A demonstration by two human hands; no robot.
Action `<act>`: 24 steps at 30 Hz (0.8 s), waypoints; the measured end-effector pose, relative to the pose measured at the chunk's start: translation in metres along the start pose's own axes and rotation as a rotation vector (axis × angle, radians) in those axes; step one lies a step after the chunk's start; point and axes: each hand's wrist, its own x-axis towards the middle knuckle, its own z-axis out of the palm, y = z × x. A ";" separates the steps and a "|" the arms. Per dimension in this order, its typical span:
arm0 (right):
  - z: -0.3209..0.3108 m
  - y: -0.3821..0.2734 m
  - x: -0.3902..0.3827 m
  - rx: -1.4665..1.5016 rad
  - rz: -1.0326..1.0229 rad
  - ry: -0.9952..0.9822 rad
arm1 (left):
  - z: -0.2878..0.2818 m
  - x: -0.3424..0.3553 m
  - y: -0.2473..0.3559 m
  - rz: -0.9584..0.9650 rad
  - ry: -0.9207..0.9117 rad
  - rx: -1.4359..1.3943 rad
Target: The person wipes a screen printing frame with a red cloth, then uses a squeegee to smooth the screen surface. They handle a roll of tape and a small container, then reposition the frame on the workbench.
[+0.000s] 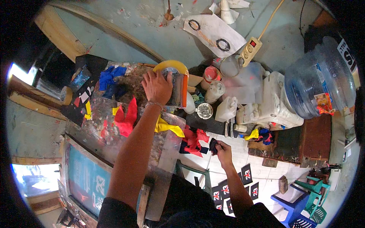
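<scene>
My left hand [157,88] reaches to the far side of the paint-stained worktable [150,146], fingers spread and stretched out. It rests against a round yellow tub [185,67] and a grey, flat-faced piece with an orange edge [185,91]; what lies under the palm is hidden. Farther right and nearer to me, my right hand [225,155] is closed on a crumpled black cloth [213,146], above the pale tiled floor. A red cloth [126,117] and a yellow cloth [169,127] lie on the table near my left forearm.
Blue rags [111,78] lie at the table's far left. A framed screen [85,178] leans at the near left. White jugs [227,109], a red-rimmed cup [211,74] and a large water bottle [319,81] stand right. Printed black pieces [247,173] lie on the floor near a blue stool [291,201].
</scene>
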 end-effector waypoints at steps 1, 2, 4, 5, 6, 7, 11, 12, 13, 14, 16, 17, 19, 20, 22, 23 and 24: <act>-0.004 -0.003 -0.006 0.050 0.007 -0.002 | -0.007 -0.004 0.003 -0.021 -0.019 0.093; -0.008 -0.005 -0.009 0.100 0.014 -0.002 | -0.012 -0.005 0.007 -0.042 -0.040 0.185; -0.013 -0.011 -0.009 0.281 0.010 -0.066 | -0.012 -0.003 0.000 -0.032 0.021 0.198; -0.012 -0.017 -0.010 0.376 0.037 -0.088 | -0.011 -0.001 -0.004 -0.031 0.052 0.205; -0.012 -0.023 -0.011 0.470 0.065 -0.111 | -0.008 -0.002 -0.007 -0.051 0.046 0.187; -0.013 -0.026 -0.012 0.515 0.066 -0.122 | -0.009 -0.002 -0.006 -0.068 0.038 0.170; -0.023 -0.028 -0.011 0.637 0.071 -0.117 | -0.017 -0.006 -0.002 -0.093 -0.034 -0.320; -0.025 -0.025 -0.008 0.620 0.062 -0.134 | -0.021 -0.006 -0.002 -0.076 0.039 -0.317; -0.025 -0.029 -0.009 0.589 0.064 -0.115 | -0.023 -0.008 0.002 -0.063 0.110 -0.321; -0.023 -0.034 -0.009 0.557 0.066 -0.099 | -0.027 -0.009 0.004 -0.052 0.184 -0.322; -0.014 -0.044 -0.012 0.544 0.031 -0.119 | -0.043 -0.012 -0.012 -0.183 0.171 -0.436; -0.007 -0.050 -0.011 0.539 0.014 -0.134 | -0.054 -0.010 -0.032 -0.196 0.173 -0.516; 0.003 -0.062 0.000 0.504 -0.036 -0.160 | -0.080 -0.011 -0.057 -0.405 0.209 -0.739; 0.011 -0.071 0.006 0.496 -0.068 -0.165 | -0.103 -0.014 -0.063 -0.505 0.216 -0.875; 0.035 -0.110 0.007 0.504 -0.105 -0.218 | -0.151 -0.037 -0.076 -0.684 0.233 -1.026; 0.050 -0.131 0.010 0.476 -0.149 -0.245 | -0.174 -0.048 -0.082 -0.750 0.253 -1.042; 0.069 -0.152 0.014 0.449 -0.188 -0.284 | -0.200 -0.062 -0.089 -0.819 0.285 -1.050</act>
